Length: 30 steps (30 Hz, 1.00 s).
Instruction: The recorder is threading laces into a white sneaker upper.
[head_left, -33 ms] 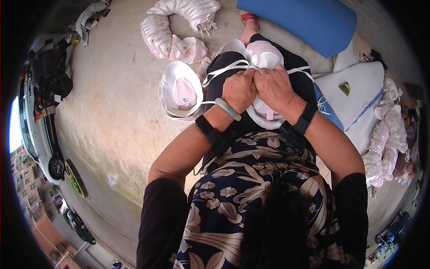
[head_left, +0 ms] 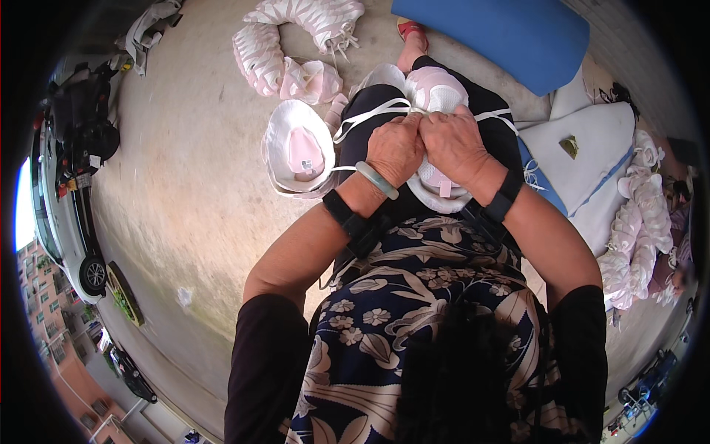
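Note:
I sit with a white and pink padded fabric piece [head_left: 436, 92] lying on my lap, its white straps [head_left: 370, 115] trailing to both sides. My left hand [head_left: 396, 152] and my right hand [head_left: 455, 144] press side by side on it, knuckles touching, fingers curled into the cloth. The lower edge of the piece [head_left: 436, 196] shows beneath my wrists. My left wrist carries a pale green bangle [head_left: 377, 180], and both wrists wear black bands. What my fingertips pinch is hidden under the hands.
A similar white piece with a pink lining [head_left: 299, 152] lies on the concrete floor beside my left knee. More stacked pink-white pieces [head_left: 259, 48] lie ahead and at right [head_left: 643, 214]. A blue mat [head_left: 510, 33] and a white cushion [head_left: 592, 140] are to the right.

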Available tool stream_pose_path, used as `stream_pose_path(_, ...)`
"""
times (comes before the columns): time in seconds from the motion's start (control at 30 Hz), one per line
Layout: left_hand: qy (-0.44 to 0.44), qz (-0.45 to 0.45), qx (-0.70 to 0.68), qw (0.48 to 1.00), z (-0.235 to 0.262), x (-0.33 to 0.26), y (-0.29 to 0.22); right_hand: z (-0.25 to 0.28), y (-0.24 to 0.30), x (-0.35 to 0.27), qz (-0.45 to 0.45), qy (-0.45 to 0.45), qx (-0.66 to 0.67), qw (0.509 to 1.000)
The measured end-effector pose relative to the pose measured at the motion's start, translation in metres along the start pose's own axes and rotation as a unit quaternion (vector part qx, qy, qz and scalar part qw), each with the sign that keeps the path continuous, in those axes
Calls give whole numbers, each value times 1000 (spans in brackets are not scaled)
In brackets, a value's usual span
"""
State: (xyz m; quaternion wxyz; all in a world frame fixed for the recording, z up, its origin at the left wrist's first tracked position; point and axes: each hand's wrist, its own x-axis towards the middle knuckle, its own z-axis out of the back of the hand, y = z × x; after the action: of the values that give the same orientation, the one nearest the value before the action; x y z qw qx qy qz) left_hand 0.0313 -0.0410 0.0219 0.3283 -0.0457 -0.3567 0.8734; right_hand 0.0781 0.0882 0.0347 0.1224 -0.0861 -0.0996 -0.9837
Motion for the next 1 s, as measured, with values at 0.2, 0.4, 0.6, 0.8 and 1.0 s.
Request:
stream_pose_path(0.2,34,-16,72,997,-4,1,-1,30,-19,-39,62,-39,22,997)
stream_pose_path(0.4,27,-25,85,996,-2,-5,0,42,-108,-240,-265,-20,121,956)
stream_pose_path(0.6,11,-28,48,998,6,-2,2,12,-103,-390,-427,-2,197,883)
stream_pose_path(0.8,27,259,-356,898,2,27,31,26,-93,-272,-299,170,132,930)
stream_pose_path(1.0,-20,211,-475,854,9,42,18,34,-73,-158,-206,-43,200,957)
